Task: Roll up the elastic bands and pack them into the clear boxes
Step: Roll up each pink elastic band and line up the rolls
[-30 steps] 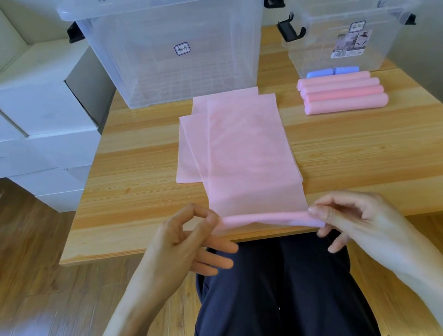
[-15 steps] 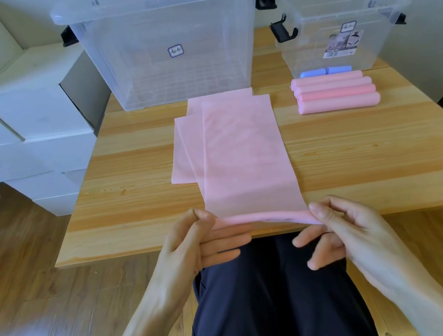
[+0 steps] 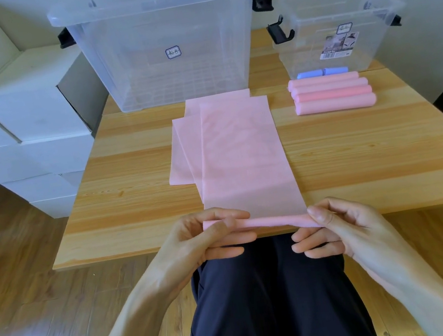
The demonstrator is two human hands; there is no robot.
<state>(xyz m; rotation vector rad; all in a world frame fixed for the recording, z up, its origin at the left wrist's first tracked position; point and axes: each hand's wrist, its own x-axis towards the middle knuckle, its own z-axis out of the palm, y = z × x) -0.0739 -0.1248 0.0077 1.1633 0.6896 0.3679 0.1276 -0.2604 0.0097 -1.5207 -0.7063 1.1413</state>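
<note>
Rolling step, just begun: left hand [image 3: 196, 238] and right hand [image 3: 336, 227] each pinch an end of the pink band's [image 3: 242, 159] first turns at the table's [image 3: 368, 147] near edge (rest lies flat toward the far edge). Next, I judge: roll forward evenly, keeping both ends level.

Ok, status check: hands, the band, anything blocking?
Left hand and right hand both pinch the rolled near edge of the flat pink elastic band. Roll barely started at the wooden table edge. Nothing in the way.

Left hand [image 3: 196, 241], right hand [image 3: 346, 231]: pinching grips.
</note>
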